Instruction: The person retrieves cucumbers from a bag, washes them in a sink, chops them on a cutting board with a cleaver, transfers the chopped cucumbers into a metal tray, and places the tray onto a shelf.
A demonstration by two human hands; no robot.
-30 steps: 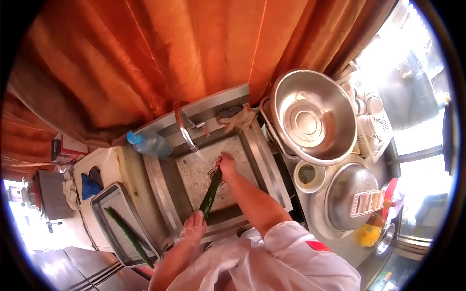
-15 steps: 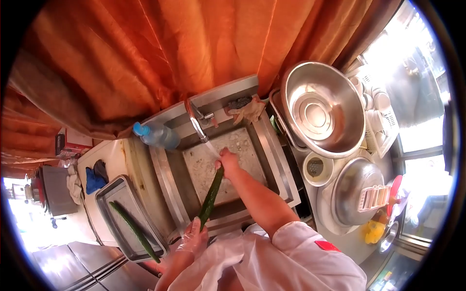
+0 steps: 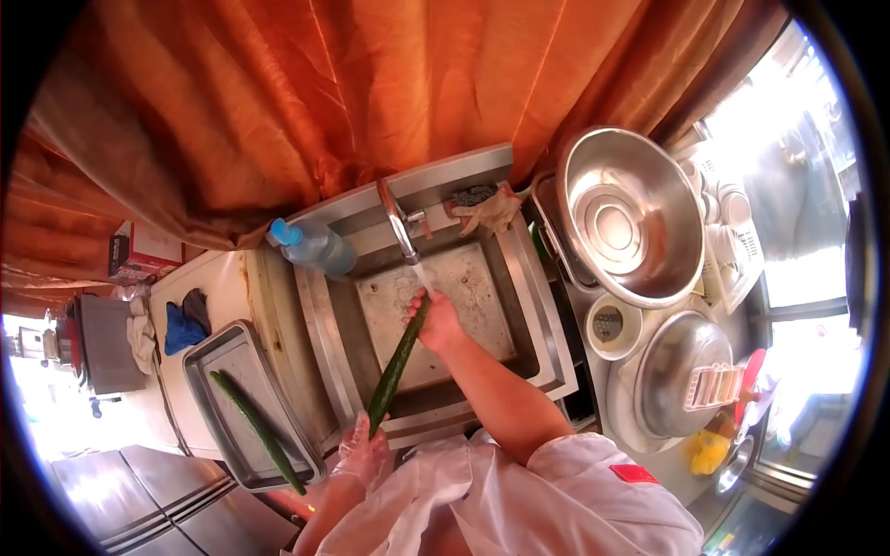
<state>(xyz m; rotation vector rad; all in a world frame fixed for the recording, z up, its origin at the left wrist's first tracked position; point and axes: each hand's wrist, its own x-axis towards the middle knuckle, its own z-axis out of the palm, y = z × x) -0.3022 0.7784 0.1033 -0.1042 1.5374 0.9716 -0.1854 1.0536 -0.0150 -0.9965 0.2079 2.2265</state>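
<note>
Sink (image 3: pixel 538 315), tap (image 3: pixel 397 222) running: cucumber (image 3: pixel 397 366) tip now pokes past gripping right hand (image 3: pixel 439 324), likely getting rinsed; left hand (image 3: pixel 360 452) holds other end.

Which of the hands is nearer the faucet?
Right. The right hand is just below the faucet, at the far end of the cucumber; the left hand is farther off, at the near end.

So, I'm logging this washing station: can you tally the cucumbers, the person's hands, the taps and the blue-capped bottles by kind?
Cucumbers: 2, the held cucumber and the lying cucumber in the metal tray
Hands: 2, left hand and right hand
Tap: 1
Blue-capped bottle: 1
Total: 6
</note>
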